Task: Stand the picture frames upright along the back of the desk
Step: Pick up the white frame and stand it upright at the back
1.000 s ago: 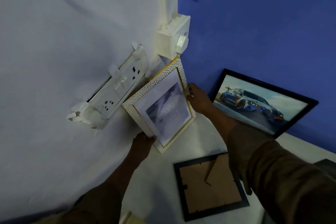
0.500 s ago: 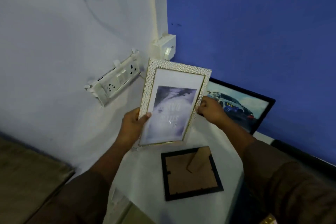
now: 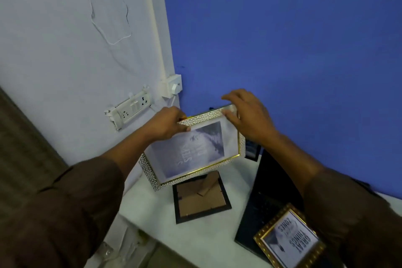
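A white pebbled frame (image 3: pixel 191 150) with gold trim hangs above the desk (image 3: pixel 202 237), turned sideways with its glass facing me. My left hand (image 3: pixel 167 124) grips its upper left edge and my right hand (image 3: pixel 245 115) holds its upper right corner. Below it a black frame (image 3: pixel 201 199) lies face down, its brown backing and stand showing. A gold frame (image 3: pixel 289 239) with printed words lies face up at the lower right. A black frame with a car picture (image 3: pixel 252 151) leans on the blue wall, mostly hidden behind the held frame.
A black laptop (image 3: pixel 267 191) lies on the desk's right side, partly under the gold frame. A white socket strip (image 3: pixel 130 109) and a switch box (image 3: pixel 171 86) hang on the white wall at the back left corner, with a thin white wire above.
The white frame has been turned from upright to sideways and lowered. My left hand shifted from its side to the upper edge; my right hand rose to the top right corner. The view pulled back.
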{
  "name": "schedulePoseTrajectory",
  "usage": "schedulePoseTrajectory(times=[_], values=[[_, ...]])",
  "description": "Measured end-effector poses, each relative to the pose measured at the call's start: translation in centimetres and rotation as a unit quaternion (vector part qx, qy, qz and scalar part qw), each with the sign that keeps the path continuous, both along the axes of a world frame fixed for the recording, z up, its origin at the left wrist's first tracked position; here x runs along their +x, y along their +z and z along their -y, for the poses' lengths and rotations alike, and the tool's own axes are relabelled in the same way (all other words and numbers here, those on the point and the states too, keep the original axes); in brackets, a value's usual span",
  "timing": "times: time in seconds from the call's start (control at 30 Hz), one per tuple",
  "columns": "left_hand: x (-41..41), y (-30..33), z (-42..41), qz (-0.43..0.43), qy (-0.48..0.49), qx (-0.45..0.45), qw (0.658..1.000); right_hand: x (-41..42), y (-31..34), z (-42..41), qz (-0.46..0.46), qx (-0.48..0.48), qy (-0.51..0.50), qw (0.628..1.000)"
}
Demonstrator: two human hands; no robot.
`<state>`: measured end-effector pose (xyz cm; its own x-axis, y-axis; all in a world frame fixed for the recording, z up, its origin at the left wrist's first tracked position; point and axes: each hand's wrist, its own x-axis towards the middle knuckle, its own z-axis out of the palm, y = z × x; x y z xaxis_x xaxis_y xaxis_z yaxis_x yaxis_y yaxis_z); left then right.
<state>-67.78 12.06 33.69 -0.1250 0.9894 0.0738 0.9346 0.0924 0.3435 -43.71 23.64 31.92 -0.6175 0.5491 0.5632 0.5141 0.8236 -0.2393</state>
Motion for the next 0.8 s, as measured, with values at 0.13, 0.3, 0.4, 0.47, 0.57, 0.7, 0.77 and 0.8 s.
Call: schedulePoseTrajectory(times=[0.13,0.3,0.4,0.47,0.57,0.7,0.77,0.8], values=[[4.1,2.2,1.4,-0.033,-0.060,-0.019,0.998,1.7,1.7,3.8,0.155,0.103,0.001,0.982],[7.7,3.9,3.2,-0.036,-0.101,0.008,0.994,4.3,3.1,7.7,0.143,0.078,-0.046,0.986],[9.4,4.1,4.6,-0.044,-0.074,0.049,0.995,6.3,3.5,9.7,0.097,0.041,-0.075,0.992],[10.2,3.9,5.7,-0.012,-0.064,0.099,0.993,7.4,3.3,10.8,0.082,0.039,-0.110,0.990],[11.2,3.0,7.2,0.087,-0.063,0.181,0.978,9.8,2.4,11.9,0.047,0.030,-0.175,0.983],[12.8,0.5,9.3,0.214,-0.039,0.274,0.937,14.1,0.9,13.5,0.002,0.003,-0.265,0.964],[13.8,-1.7,9.8,0.267,-0.023,0.245,0.932,16.3,0.6,14.1,-0.031,-0.016,-0.312,0.949],[14.5,-2.8,9.8,0.292,-0.017,0.215,0.932,17.7,0.5,14.4,-0.049,-0.029,-0.336,0.940]])
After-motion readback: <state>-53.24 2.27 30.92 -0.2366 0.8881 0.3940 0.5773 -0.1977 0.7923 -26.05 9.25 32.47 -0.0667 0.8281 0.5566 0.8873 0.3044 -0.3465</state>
